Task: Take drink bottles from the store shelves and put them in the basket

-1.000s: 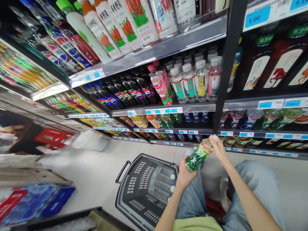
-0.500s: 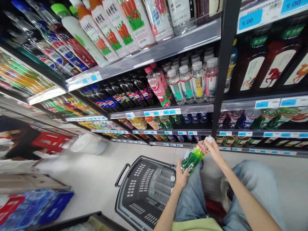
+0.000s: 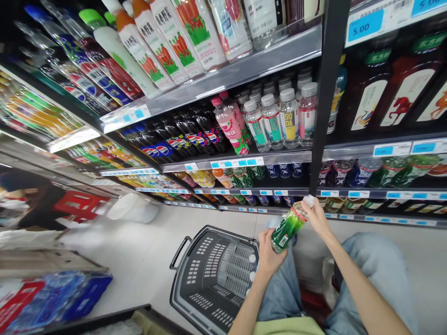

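Observation:
A drink bottle (image 3: 289, 226) with a green label and a white cap is tilted between my two hands, above my knees. My left hand (image 3: 270, 253) is closed around its lower end, fingers behind and thumb along the near side. At the other end, the fingers of my right hand (image 3: 315, 215) grip the white cap (image 3: 308, 200) and neck. Just left of my legs, a dark grey shopping basket (image 3: 200, 291) rests on the floor; white caps show inside it, partly hidden by my left arm.
Ahead, shelves (image 3: 279, 158) hold several rows of bottles, including clear soda bottles (image 3: 289, 116) and dark cola bottles (image 3: 185, 135). A white tub (image 3: 132, 208) stands on the floor at left. Blue-wrapped bottle packs (image 3: 59, 298) lie at lower left. A person (image 3: 24, 195) is partly visible at far left.
The bottle has turned in my left hand, so its barcode side shows more, and both hands have shifted slightly right. My right hand stays at the cap.

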### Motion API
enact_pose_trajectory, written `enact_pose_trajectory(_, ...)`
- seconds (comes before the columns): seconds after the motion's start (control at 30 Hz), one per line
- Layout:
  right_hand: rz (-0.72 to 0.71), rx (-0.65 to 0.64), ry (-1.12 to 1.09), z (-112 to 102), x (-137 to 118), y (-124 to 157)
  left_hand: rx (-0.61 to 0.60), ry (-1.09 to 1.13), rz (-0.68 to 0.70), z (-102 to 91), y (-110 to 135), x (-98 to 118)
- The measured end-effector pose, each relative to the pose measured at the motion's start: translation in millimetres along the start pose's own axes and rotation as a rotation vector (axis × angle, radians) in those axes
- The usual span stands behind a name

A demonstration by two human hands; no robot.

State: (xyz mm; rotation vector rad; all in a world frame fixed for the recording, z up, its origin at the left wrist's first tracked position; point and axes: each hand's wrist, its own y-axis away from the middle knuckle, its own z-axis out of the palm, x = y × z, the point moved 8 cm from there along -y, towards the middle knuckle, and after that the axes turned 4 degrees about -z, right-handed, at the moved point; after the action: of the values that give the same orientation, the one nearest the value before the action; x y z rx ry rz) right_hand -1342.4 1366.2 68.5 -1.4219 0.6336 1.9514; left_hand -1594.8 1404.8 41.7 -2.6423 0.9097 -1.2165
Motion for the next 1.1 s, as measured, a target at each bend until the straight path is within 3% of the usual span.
enact_pose_trajectory(0.23, 0.028, -0.016, -0.063, 1, -1, 1, -0.02, 0.026, 0.006, -2.5, 1, 1)
enact_pose_trajectory(0.47, 0.071, -0.055, -0.12, 3, -3, 0, -0.198, -0.006, 0.046, 2.2, 4, 2)
enact_pose_trajectory(0.8, 0.034, -0.061, -0.077, 0, 1, 0, -0.099, -0.008, 0.278, 5.3, 5, 31)
enact_pose_trajectory(1.1, 0.081, -0.011, -0.12, 0, 6, -3, -0.192, 0.103, 0.2, 8.7, 4, 17)
